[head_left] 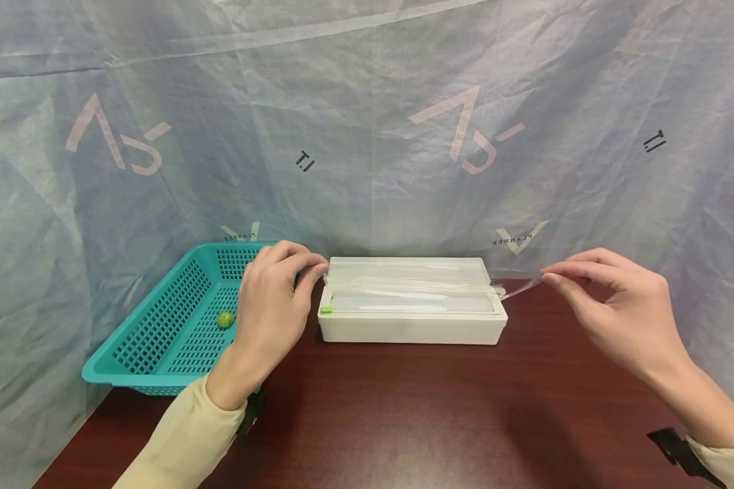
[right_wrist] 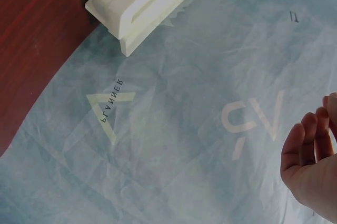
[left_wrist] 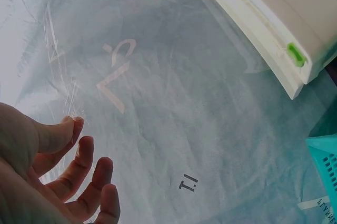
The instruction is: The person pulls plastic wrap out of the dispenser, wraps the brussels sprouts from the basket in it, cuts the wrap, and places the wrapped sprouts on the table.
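Clear plastic wrap (head_left: 522, 288) stretches between my two hands, over and behind a white wrap dispenser (head_left: 412, 330) on the table. My left hand (head_left: 272, 299) pinches the wrap's left end between thumb and index finger, just left of the dispenser's lid. On the other side, my right hand (head_left: 620, 309) pinches the right end, out past the dispenser. The dispenser's translucent lid (head_left: 406, 268) stands raised at the back, and a green slider (head_left: 326, 310) sits at its front left corner. In the left wrist view, thin creases of wrap (left_wrist: 69, 95) run up from the fingertips.
A teal perforated basket (head_left: 159, 382) stands at the left, partly behind my left arm, with a small round green fruit (head_left: 224, 319) in it. A printed grey sheet (head_left: 367, 136) hangs behind the dark red-brown table (head_left: 416, 407).
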Available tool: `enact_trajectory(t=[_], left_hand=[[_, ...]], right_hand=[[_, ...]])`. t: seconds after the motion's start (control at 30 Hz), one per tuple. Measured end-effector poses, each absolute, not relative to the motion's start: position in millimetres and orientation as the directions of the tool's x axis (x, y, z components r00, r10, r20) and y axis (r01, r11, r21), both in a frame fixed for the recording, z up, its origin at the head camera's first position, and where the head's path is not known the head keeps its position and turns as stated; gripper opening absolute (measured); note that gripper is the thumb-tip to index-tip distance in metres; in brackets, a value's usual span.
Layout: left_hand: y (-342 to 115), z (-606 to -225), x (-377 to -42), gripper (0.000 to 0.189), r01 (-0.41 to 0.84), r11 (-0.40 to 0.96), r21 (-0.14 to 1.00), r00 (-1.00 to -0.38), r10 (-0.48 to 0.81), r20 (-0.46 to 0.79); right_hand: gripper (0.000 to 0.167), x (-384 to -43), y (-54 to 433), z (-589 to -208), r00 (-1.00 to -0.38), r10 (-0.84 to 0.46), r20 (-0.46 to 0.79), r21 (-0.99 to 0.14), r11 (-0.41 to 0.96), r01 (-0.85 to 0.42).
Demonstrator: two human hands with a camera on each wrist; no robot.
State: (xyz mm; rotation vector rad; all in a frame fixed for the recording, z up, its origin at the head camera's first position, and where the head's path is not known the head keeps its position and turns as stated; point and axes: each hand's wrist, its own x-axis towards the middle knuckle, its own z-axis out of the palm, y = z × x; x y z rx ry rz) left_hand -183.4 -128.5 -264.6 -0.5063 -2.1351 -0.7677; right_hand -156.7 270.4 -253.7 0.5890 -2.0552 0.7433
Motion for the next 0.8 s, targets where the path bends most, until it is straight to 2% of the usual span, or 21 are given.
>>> enact_trajectory(t=[0.17,0.57,0.7,0.8], left_hand=[[-129.0,-265.1,-181.3,0.004,0.599,0.726,0.339,-0.581,0.103,0.807],[-132.0,-269.6,-174.7,0.003,0.621,0.725,0.299,-0.55,0.131,0.825],[-134.9,-274.2,-171.1,0.003,0.635,0.718,0.286,-0.546,0.154,0.823],[-138.6,-277.4,-166.7,0.003,0.643,0.715,0.275,-0.557,0.19,0.808]], right_hand=[[0.021,-152.3,271.2,-251.8,-0.545,-0.143,0.826,-0.292,0.719,-0.631],[0.029,-147.8,272.9,-257.2,-0.533,-0.15,0.833,-0.3,0.688,-0.661],[0.035,-141.6,276.3,-262.3,-0.57,-0.189,0.799,-0.326,0.661,-0.676],[0.04,-136.3,280.2,-266.8,-0.62,-0.237,0.747,-0.37,0.627,-0.685]])
